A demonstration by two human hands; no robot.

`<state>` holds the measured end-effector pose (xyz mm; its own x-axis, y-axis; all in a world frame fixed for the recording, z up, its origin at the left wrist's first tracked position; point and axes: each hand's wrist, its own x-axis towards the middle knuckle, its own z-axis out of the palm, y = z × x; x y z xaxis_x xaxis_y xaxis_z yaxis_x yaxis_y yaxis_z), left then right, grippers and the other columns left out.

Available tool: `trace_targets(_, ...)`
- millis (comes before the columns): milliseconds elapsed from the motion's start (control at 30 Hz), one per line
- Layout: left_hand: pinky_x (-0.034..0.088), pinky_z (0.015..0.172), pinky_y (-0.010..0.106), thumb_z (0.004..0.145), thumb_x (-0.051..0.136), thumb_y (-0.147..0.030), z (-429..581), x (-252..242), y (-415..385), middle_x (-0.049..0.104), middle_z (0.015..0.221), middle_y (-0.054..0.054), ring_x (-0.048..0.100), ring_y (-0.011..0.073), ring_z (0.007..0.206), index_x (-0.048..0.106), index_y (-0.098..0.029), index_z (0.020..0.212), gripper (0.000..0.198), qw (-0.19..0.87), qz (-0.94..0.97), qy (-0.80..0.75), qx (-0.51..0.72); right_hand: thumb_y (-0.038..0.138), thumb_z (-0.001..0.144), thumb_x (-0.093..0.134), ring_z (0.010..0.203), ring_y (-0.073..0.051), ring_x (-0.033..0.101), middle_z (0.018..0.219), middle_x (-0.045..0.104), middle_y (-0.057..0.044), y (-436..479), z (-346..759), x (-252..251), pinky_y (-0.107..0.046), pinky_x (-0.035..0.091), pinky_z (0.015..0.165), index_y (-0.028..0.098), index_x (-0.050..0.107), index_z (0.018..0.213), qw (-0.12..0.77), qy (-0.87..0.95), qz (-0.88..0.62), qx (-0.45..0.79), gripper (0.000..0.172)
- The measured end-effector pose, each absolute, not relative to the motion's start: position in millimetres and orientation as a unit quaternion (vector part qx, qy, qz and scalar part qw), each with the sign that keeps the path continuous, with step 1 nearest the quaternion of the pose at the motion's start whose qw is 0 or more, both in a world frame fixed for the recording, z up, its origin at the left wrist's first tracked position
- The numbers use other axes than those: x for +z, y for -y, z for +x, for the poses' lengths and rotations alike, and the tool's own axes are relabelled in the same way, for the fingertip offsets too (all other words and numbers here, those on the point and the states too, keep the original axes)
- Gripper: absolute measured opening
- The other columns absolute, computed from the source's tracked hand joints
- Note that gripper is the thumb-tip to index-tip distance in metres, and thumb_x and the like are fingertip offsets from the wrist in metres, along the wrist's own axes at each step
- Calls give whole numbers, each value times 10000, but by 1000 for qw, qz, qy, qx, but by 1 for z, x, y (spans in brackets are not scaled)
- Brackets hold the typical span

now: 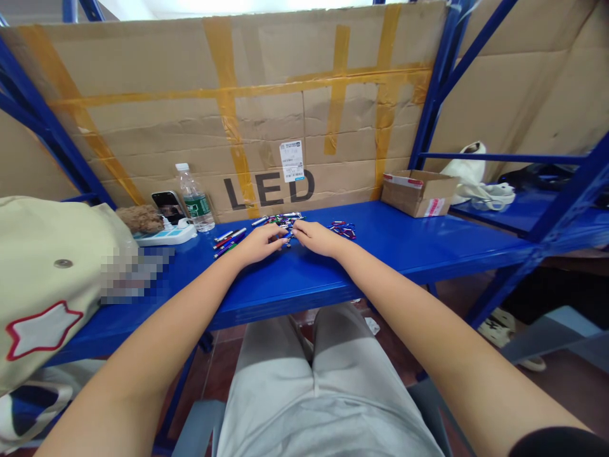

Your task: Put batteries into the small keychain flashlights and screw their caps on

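Observation:
My left hand and my right hand meet over the blue table, fingertips bent inward. Between them shows a small blue piece, pinched by the fingers of both; its exact kind is too small to make out. Just behind the hands lies a loose heap of small shiny coloured parts, partly covered by the fingers. Left of my left hand are several slim pen-like sticks in silver, red, blue and green. To the right of my right hand sits a small pile of red and blue metallic pieces.
A water bottle, a phone and a white power strip stand at the back left. A cream bag fills the left side. At the back right is a small cardboard box; a large cardboard sheet closes the rear.

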<state>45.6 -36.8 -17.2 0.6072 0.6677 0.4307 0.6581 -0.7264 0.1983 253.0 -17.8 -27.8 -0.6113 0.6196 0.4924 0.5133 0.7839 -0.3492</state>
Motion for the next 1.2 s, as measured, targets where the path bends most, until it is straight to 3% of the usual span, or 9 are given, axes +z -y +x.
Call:
trace_targets(200, 472, 843, 330, 927, 485, -291, 50, -23, 33, 667, 960, 76, 605, 204, 912, 651, -177, 1043, 233, -81, 892, -347, 277, 203, 913, 366, 724, -144, 508, 759, 564, -13, 20, 241, -26, -265, 395, 710, 203, 443, 719, 343, 851, -378, 122, 210)
trace_targets(367, 459, 806, 339, 957, 434, -292, 59, -21, 40, 655, 997, 111, 612, 228, 923, 653, -181, 1070, 270, -227, 857, -390, 247, 238, 926, 336, 442, -94, 327, 513, 386, 47, 20, 236, -21, -213, 282, 449, 216, 361, 662, 349, 720, -394, 452, 266)
trace_targets(467, 462, 777, 353, 954, 436, -275, 61, -20, 38, 662, 960, 117, 614, 236, 886, 669, -170, 1051, 273, -250, 858, -381, 237, 265, 940, 325, 396, -74, 220, 482, 342, 71, 19, 238, -20, -198, 215, 410, 214, 352, 679, 314, 656, -383, 569, 266)
trace_targets(533, 474, 793, 343, 944, 460, -272, 59, -21, 33, 665, 983, 109, 613, 223, 899, 671, -172, 1060, 261, -214, 866, -365, 267, 253, 954, 303, 405, -77, 256, 483, 362, 63, 19, 240, -21, -202, 239, 428, 206, 374, 668, 318, 691, -397, 514, 298)
trace_targets(667, 493, 817, 334, 919, 526, -306, 51, -25, 20, 695, 947, 78, 625, 200, 875, 693, -182, 1043, 242, -96, 874, -336, 337, 281, 973, 356, 598, -113, 454, 617, 519, -3, 22, 244, -21, -231, 354, 618, 184, 451, 630, 371, 827, -382, 180, 369)
trace_targets(733, 497, 814, 337, 906, 554, -326, 48, -26, 18, 707, 921, 70, 632, 198, 859, 707, -190, 1017, 233, -70, 874, -322, 356, 282, 968, 378, 655, -129, 482, 647, 545, -17, 24, 243, -21, -247, 356, 682, 183, 464, 607, 360, 848, -380, 85, 383)
trace_targets(800, 495, 818, 339, 901, 566, -338, 48, -27, 19, 709, 926, 75, 634, 201, 870, 711, -189, 1010, 235, -79, 870, -311, 374, 276, 974, 345, 631, -134, 484, 600, 526, -16, 25, 240, -20, -253, 355, 677, 186, 445, 564, 356, 840, -397, 96, 431)
trace_targets(1000, 472, 816, 341, 922, 533, -318, 52, -24, 27, 688, 990, 95, 625, 214, 931, 694, -196, 1073, 252, -168, 863, -329, 345, 326, 988, 254, 444, -116, 372, 446, 392, 32, 20, 234, -22, -251, 337, 535, 207, 399, 549, 357, 771, -405, 339, 477)
trace_targets(1200, 484, 812, 328, 875, 572, -374, 53, -21, 24, 702, 887, 71, 629, 198, 831, 721, -163, 990, 283, -19, 853, -372, 365, 428, 991, 277, 737, -172, 565, 750, 640, -53, 20, 252, -20, -262, 361, 678, 187, 557, 716, 376, 813, -439, 69, 461)
